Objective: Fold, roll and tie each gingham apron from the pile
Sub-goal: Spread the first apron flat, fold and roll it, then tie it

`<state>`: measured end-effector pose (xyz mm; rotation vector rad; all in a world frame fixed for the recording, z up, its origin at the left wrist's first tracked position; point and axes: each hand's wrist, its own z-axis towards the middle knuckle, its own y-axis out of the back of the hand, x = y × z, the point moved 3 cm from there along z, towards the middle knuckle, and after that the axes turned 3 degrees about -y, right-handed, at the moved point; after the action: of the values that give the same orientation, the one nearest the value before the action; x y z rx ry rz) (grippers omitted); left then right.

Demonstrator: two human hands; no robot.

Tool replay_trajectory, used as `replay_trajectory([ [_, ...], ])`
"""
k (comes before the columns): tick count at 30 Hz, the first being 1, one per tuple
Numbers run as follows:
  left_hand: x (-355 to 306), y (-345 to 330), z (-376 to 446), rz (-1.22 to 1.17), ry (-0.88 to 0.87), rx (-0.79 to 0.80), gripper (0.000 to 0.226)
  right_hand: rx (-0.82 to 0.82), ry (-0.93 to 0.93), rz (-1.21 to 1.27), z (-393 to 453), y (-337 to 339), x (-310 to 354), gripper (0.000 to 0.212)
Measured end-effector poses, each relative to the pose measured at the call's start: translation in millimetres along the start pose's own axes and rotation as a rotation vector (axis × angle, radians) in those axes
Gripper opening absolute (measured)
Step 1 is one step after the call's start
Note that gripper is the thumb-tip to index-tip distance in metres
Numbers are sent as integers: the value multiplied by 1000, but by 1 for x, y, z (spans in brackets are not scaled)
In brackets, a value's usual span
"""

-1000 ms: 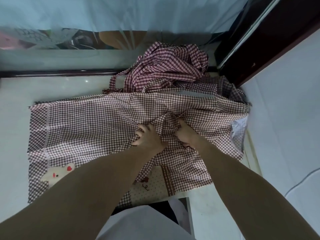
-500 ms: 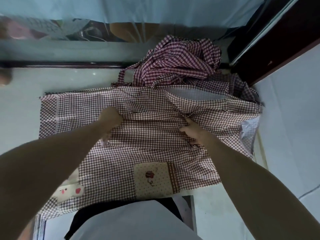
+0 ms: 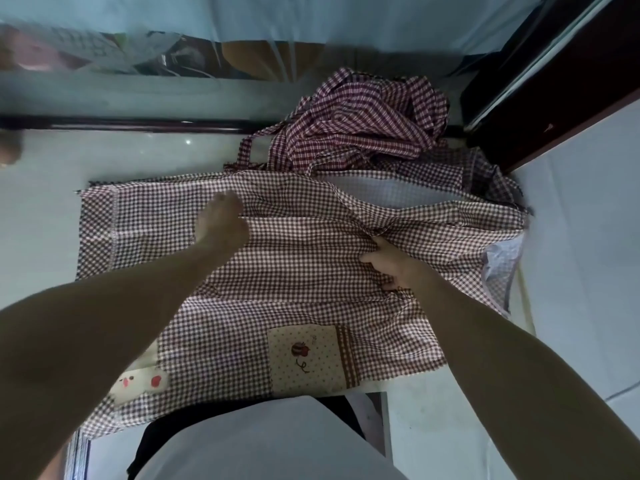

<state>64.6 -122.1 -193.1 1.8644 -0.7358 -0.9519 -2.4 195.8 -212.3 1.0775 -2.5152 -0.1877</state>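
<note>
You are early: 1 maroon-and-white gingham apron (image 3: 311, 271) lies spread, unrolled and untied, your right hand (image 3: 391, 265) pinching a crease, your blurred left hand (image 3: 221, 223) on the cloth with a grip I cannot tell, and the crumpled gingham pile (image 3: 363, 123) waits behind.

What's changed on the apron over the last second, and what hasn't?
The left hand slid left across the apron, away from the right hand, smoothing the bunched middle flat. It is blurred now, so its hold is unclear. The right hand stayed put, fingers in the fabric. The pile behind is unchanged.
</note>
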Motion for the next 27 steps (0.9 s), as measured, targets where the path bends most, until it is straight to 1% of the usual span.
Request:
replay_trajectory([
  [1,-32,1,-14,-119,-138,16,26,0,7,-4,-1,0,1,67],
  [2,-63,0,-29,-168,-265,79,22,3,20,-8,-3,0,3,67],
  [3,-76,-19,-34,-214,-390,167,20,11,38,-6,-7,0,4,67],
  [4,-94,-34,-39,-238,-456,235,20,16,60,3,-13,3,4,66],
  [5,-106,-47,-45,-242,-515,311,24,16,89,3,-19,8,4,65],
  [6,-121,-55,-51,-247,-559,344,31,5,124,-7,-26,14,3,64],
  [7,-132,-62,-54,-253,-608,338,39,-12,161,-15,-31,24,1,65],
  [9,-157,-70,-54,-160,-680,303,57,-107,226,-16,-43,55,-3,64],
  [11,-172,-69,-44,-13,-643,316,72,-274,271,6,-51,92,-10,57],
  [13,-185,-63,-29,64,-578,316,80,-470,281,-45,-58,130,-19,51],
  [14,-188,-58,-22,85,-548,309,81,-552,267,-100,-60,146,-24,51],
  [16,-194,-48,-10,117,-551,276,79,-636,219,-168,-63,172,-33,58],
  [18,-198,-39,-2,132,-594,204,77,-687,163,-129,-60,189,-36,65],
  [19,-203,-36,1,135,-617,153,76,-703,144,-82,-55,197,-37,69],
  [21,-211,-33,4,144,-629,123,75,-672,80,27,-40,210,-44,83],
  [22,-215,-35,5,154,-628,138,74,-636,53,128,-30,214,-52,91],
  [23,-218,-38,6,162,-629,149,73,-585,40,288,-18,218,-61,94],
  [24,-222,-41,7,164,-629,161,70,-521,16,426,-16,215,-67,88],
  [25,-224,-43,8,149,-624,159,66,-473,-3,534,-19,209,-69,75],
  [26,-228,-44,12,120,-612,146,61,-448,-24,572,-20,207,-74,60],
  [27,-230,-44,16,89,-588,125,56,-436,-48,572,-18,205,-79,50],
])
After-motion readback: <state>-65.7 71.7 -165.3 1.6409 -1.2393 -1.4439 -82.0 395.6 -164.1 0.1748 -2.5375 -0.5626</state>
